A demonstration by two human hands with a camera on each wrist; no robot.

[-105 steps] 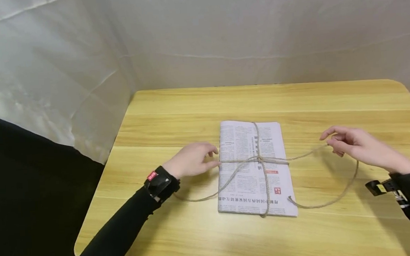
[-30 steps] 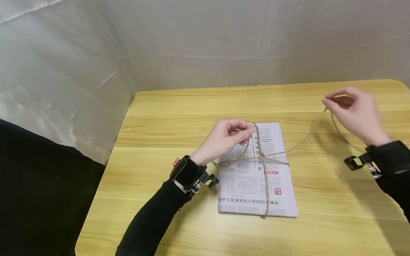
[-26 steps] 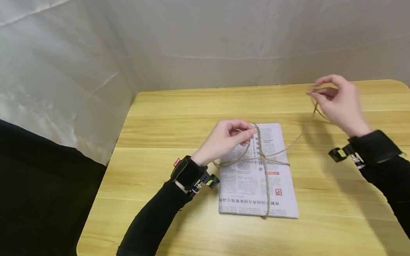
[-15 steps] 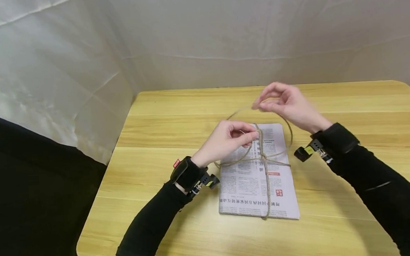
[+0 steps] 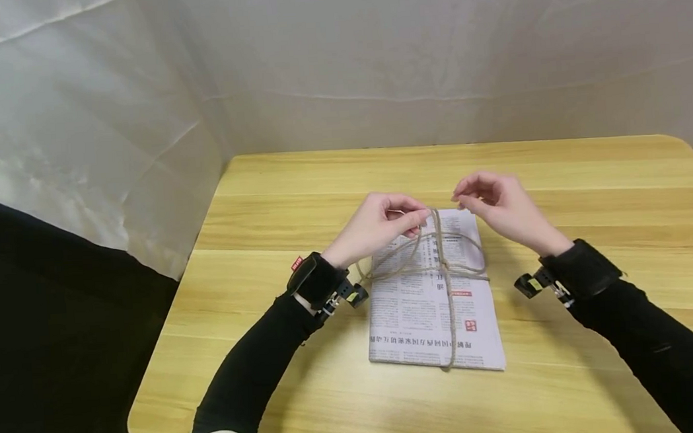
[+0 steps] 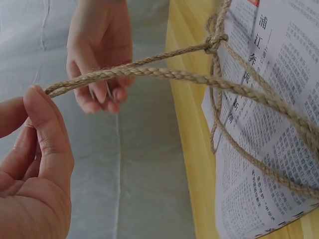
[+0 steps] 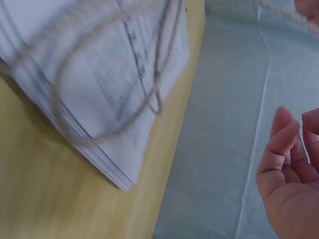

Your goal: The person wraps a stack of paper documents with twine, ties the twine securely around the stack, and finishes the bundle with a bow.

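— So, where are your hands?

— Both hover over the far end of the folded newspaper, which lies flat near the middle of the wooden table. Jute twine is bound round it lengthwise and crosswise, knotted where the two runs cross.

— And the left one?

— My left hand pinches a strand of the twine between thumb and curled fingers, just above the paper's far edge. From the left wrist view that strand runs taut from my thumb down to the knot.

— Is the right hand holding twine too?

— My right hand sits just beside the left, fingers bent and tips drawn together. Whether twine is caught between them I cannot tell; the head view is too small there, and the right wrist view is blurred, showing only my curled fingers and loose loops lying on the paper.

— Anything else around?

— White cloth hangs behind and to the left of the table.
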